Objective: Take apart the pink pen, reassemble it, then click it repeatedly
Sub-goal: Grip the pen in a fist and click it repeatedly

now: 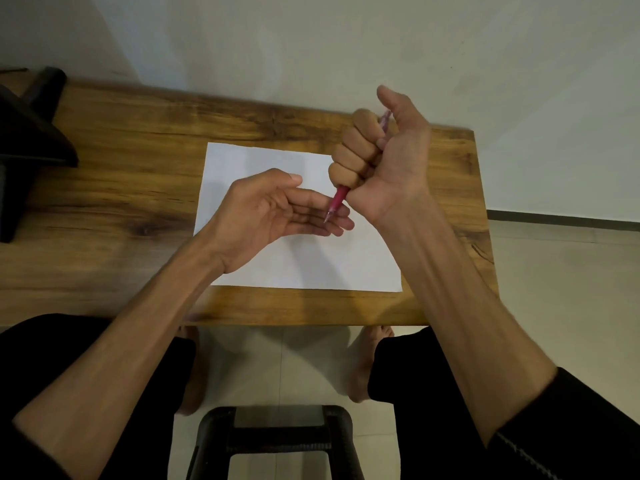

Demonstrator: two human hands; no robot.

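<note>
My right hand [381, 154] is a fist around the pink pen [337, 199], held above the table. The pen slants, its metal tip down and left, its clicker end showing past my knuckles at the top. My thumb is lifted off the clicker. My left hand [277, 206] lies open, palm turned inward, fingers stretched just under and behind the pen tip. It holds nothing. Whether the tip touches the fingers I cannot tell.
A white sheet of paper [270, 261] lies on the wooden table [121, 174] under both hands. A black object [27, 133] stands at the table's far left. A dark stool [277, 438] is below the table's near edge, between my knees.
</note>
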